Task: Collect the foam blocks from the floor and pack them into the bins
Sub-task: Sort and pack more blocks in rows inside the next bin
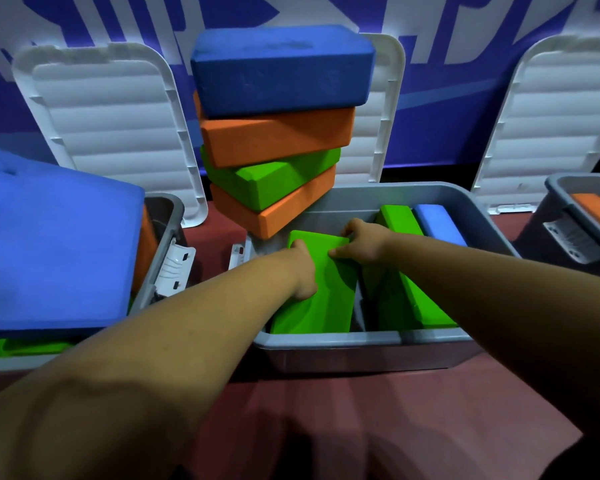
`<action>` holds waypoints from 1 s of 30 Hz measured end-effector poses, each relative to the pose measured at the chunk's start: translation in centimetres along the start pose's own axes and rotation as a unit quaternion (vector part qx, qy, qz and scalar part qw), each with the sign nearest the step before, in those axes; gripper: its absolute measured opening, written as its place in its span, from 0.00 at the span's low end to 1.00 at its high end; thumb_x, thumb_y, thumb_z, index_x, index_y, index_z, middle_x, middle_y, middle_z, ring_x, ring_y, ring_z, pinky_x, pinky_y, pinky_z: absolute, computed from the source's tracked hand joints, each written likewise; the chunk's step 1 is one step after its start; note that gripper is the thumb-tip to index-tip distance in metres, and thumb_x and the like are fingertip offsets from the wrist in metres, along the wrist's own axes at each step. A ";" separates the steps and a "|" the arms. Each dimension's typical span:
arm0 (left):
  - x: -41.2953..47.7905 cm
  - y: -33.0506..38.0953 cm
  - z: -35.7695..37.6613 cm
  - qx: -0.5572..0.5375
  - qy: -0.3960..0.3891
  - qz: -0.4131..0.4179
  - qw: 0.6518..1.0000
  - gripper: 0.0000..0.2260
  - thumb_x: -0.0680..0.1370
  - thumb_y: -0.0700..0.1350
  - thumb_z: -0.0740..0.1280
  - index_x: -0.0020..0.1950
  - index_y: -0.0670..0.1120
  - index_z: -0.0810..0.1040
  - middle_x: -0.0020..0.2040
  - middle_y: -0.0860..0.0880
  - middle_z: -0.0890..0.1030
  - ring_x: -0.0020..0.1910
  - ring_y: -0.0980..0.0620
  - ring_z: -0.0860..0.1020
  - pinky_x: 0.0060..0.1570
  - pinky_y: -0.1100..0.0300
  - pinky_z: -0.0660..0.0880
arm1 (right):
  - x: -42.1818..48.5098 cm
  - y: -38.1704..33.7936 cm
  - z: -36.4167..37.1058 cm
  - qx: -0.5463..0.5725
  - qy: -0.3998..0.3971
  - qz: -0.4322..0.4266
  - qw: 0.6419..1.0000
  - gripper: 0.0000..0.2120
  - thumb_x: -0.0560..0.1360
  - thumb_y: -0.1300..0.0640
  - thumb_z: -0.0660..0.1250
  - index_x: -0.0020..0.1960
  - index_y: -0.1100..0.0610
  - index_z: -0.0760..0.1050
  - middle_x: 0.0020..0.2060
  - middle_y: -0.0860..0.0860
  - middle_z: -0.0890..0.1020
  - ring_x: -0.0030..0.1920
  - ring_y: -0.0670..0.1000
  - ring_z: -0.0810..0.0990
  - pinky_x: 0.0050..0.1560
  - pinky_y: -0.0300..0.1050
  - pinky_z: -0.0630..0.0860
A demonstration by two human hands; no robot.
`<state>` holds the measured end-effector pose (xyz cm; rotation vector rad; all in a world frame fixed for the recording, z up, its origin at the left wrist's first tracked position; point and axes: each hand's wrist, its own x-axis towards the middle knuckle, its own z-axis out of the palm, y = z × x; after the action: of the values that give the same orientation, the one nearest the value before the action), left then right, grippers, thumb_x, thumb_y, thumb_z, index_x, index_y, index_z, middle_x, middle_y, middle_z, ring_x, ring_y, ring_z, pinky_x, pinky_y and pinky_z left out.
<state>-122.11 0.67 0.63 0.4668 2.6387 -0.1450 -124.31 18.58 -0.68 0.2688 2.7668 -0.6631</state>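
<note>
The block is green (bin grey).

Single head-worn wide-angle view, forward and down, close above the middle grey bin

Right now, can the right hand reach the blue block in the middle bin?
Probably yes: the blue block lies uncovered near the right hand, nothing over it. But that hand grips the green block and must let go first.
</note>
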 end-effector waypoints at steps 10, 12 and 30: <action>1.4 2.1 0.2 -0.106 0.030 -0.029 0.994 0.48 0.82 0.58 0.66 0.79 0.30 0.39 0.77 0.31 0.56 0.75 0.34 0.66 0.73 0.46 0.69 | -1.5 2.2 -3.1 0.091 0.004 0.054 0.994 0.33 0.63 0.37 0.82 0.59 0.57 0.82 0.53 0.53 0.84 0.49 0.53 0.82 0.50 0.46 0.80; 1.6 2.2 0.0 -0.134 0.042 -0.028 0.990 0.47 0.80 0.58 0.68 0.80 0.32 0.42 0.78 0.33 0.57 0.76 0.36 0.67 0.72 0.48 0.69 | -2.2 2.1 -3.9 0.115 0.012 0.067 0.991 0.32 0.61 0.37 0.82 0.55 0.57 0.81 0.48 0.53 0.83 0.43 0.52 0.81 0.40 0.43 0.78; 0.6 6.9 -1.1 -0.683 -0.117 0.036 0.721 0.17 0.86 0.60 0.53 0.67 0.53 0.74 0.60 0.43 0.80 0.48 0.41 0.82 0.56 0.41 0.79 | -6.9 1.1 -7.8 0.067 0.017 0.085 0.994 0.39 0.70 0.32 0.69 0.74 0.50 0.64 0.62 0.58 0.74 0.53 0.61 0.79 0.42 0.53 0.84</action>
<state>-120.69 7.53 1.19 -0.0118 1.7599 1.5333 -119.31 22.38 7.74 0.5409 2.6961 -0.8077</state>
